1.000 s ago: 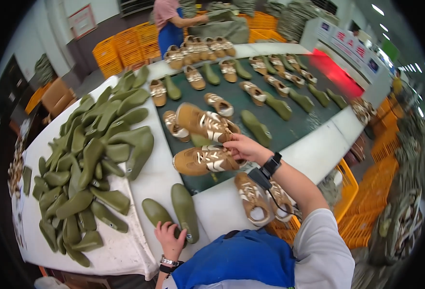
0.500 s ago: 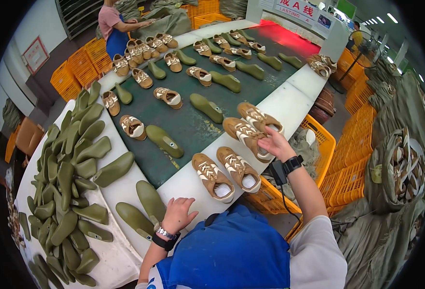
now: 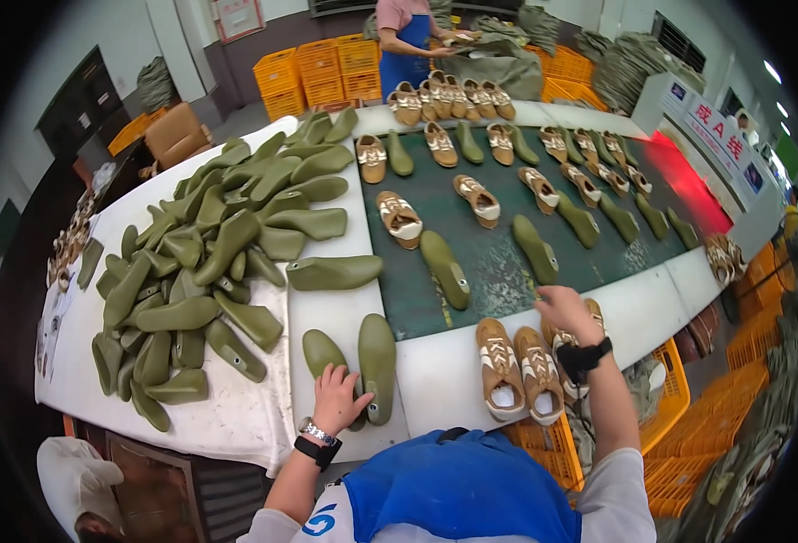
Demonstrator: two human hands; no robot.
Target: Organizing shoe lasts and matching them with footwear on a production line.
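**Operator:** Olive-green shoe lasts [image 3: 227, 262] lie heaped on the white table [image 3: 236, 412] at my left, far more of them than there are shoes; I judge the work barely begun on that pile.

**Colleague:** And what looks finished?

**Operator:** Two tan-and-white shoes [image 3: 518, 373] stand side by side on the white edge just before me, toes pointing away; further tan shoes and single lasts sit in rows along the dark green belt [image 3: 498, 262]; I take those for pieces already dealt with, though I cannot tell what was done to each.

**Colleague:** Your left hand?

**Operator:** My left hand [image 3: 340, 396] lies palm down, fingers loosely spread, on the near end of a pair of green lasts [image 3: 355, 362] at the table's near edge; it rests on them rather than closing round one.

**Colleague:** The right?

**Operator:** My right hand [image 3: 566, 312] reaches out over another tan shoe [image 3: 589, 319] just right of the pair, at the belt's near border; the fingers curl downward over it; whether they actually pinch it I cannot tell, as the hand hides the contact.

**Colleague:** Anyone else?

**Operator:** A person in a blue apron [image 3: 408, 41] works at the far end of the belt, beside yellow crates [image 3: 326, 68].
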